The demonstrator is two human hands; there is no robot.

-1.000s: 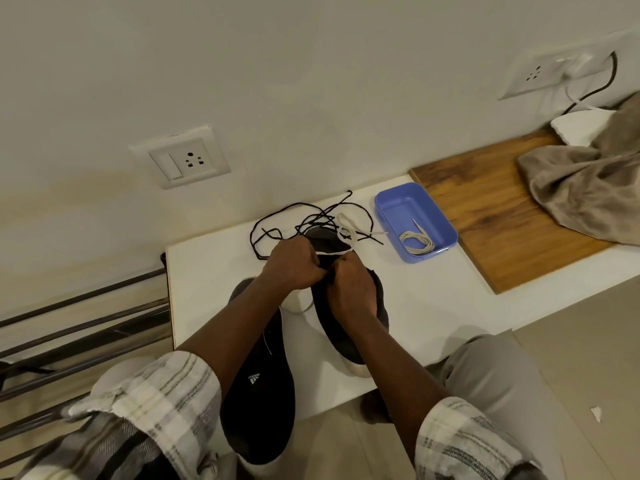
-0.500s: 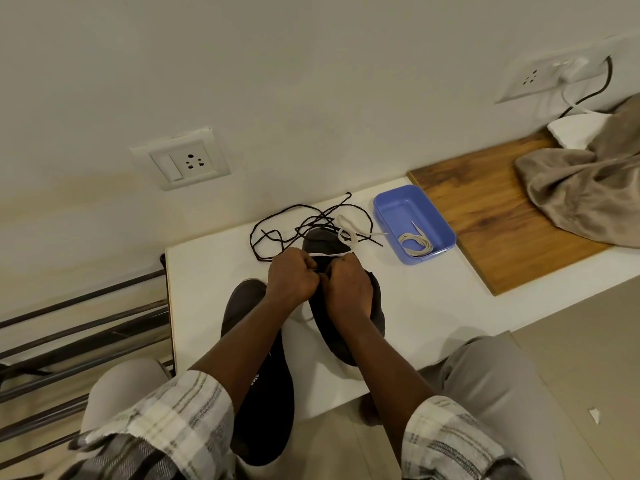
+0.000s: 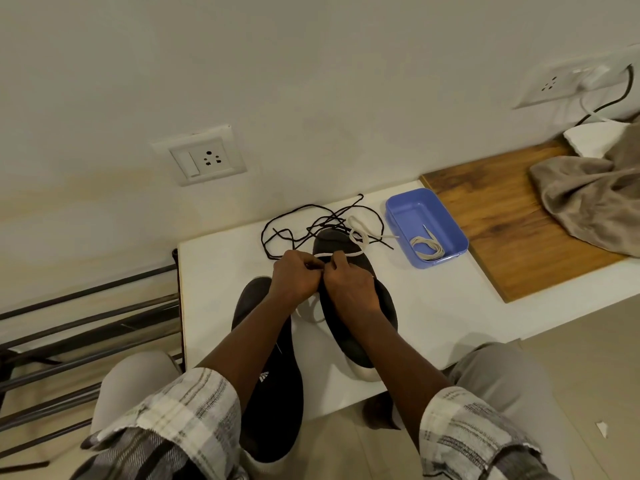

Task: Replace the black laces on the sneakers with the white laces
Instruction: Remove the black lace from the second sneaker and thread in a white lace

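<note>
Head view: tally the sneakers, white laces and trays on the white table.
Sneakers: 2 (left sneaker, right sneaker)
Blue tray: 1
White laces: 2 (lace on sneaker, lace in tray)
Total: 5

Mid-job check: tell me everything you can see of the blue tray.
The blue tray is a shallow rectangular dish with rounded corners, plastic-looking, lying flat on the white table, right of the sneaker being laced. One coiled white lace rests in its near end; nothing else is in it. It sits close beside the wooden board.
</note>
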